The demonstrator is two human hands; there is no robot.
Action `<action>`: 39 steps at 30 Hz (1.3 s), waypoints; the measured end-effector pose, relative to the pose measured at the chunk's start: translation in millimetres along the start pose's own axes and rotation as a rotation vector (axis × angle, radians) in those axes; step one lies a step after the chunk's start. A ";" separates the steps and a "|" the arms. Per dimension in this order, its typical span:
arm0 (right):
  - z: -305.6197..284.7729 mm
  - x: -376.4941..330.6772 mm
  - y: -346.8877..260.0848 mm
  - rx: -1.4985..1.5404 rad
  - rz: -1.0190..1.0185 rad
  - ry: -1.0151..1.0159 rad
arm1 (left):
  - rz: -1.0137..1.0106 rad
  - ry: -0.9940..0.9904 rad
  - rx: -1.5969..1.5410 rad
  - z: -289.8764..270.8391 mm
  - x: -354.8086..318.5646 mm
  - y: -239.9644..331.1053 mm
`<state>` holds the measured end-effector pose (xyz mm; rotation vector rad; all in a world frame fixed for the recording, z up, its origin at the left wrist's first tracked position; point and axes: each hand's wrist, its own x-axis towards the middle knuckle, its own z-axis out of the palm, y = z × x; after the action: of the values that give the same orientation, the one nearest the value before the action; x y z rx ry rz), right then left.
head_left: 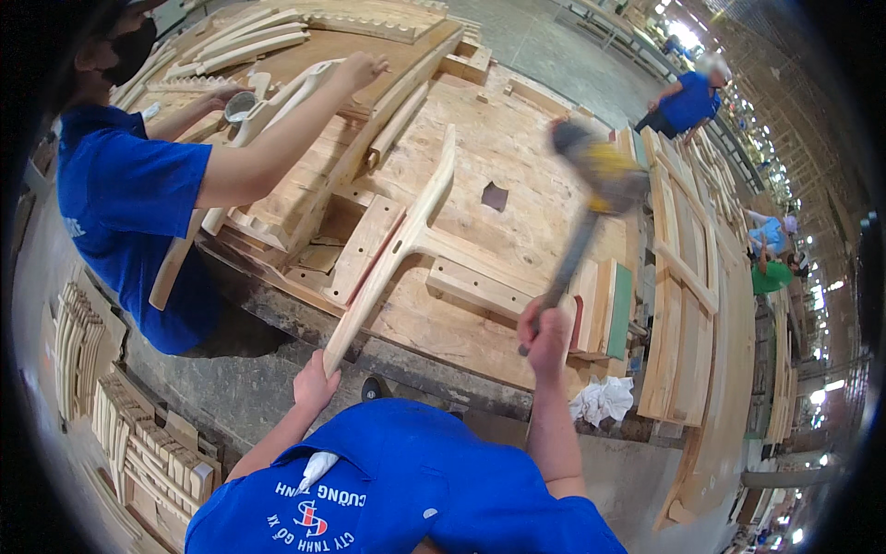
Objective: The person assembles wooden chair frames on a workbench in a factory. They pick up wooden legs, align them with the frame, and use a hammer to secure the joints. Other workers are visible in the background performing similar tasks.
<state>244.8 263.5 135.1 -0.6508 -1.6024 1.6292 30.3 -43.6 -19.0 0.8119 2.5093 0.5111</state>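
Wooden T-piece (413, 231) lies beside blocks (475, 285), left hand (316, 383) gripping it, right hand (546, 340) a mallet (604, 175).

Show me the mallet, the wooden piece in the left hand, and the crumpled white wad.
Mallet (575, 251): head view, middle of the handle.
Wooden piece (382, 270): head view, its long bar.
Crumpled white wad (604, 400): head view, its folds.

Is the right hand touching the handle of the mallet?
Touching: the head view shows the right hand closed around the mallet handle near its lower end.
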 end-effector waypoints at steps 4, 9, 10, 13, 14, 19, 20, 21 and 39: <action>0.9 4.8 -19.3 0.109 -0.317 -0.009 | 0.000 -0.006 -0.033 -2.4 0.8 4.6; -17.9 -71.3 107.6 -0.063 0.442 0.205 | 0.066 0.023 -0.063 -3.7 4.6 10.2; -25.8 -77.1 116.7 -0.021 0.528 0.222 | 0.064 0.009 -0.051 -4.3 3.8 8.0; -34.0 -65.7 90.2 0.118 0.292 0.300 | 0.046 0.014 -0.042 0.3 11.4 6.0; -25.3 -49.8 38.5 -0.075 0.213 0.252 | -0.005 0.016 -0.033 2.9 5.2 -0.7; -54.5 -25.3 -36.7 0.151 -0.434 0.269 | 0.087 0.042 -0.056 2.2 2.1 -1.0; -51.1 -24.4 -36.3 0.129 -0.516 0.299 | 0.090 0.069 -0.061 3.5 0.6 -2.4; -50.5 -31.4 -20.0 0.095 -0.516 0.353 | 0.106 0.069 -0.065 3.6 0.7 -3.3; -49.9 -53.4 26.1 0.182 -0.213 0.443 | 0.102 0.014 -0.083 4.7 5.9 -3.6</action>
<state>311.8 252.9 97.3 -0.6650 -1.1464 1.3414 26.8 -41.8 -26.4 0.9101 2.4514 0.6524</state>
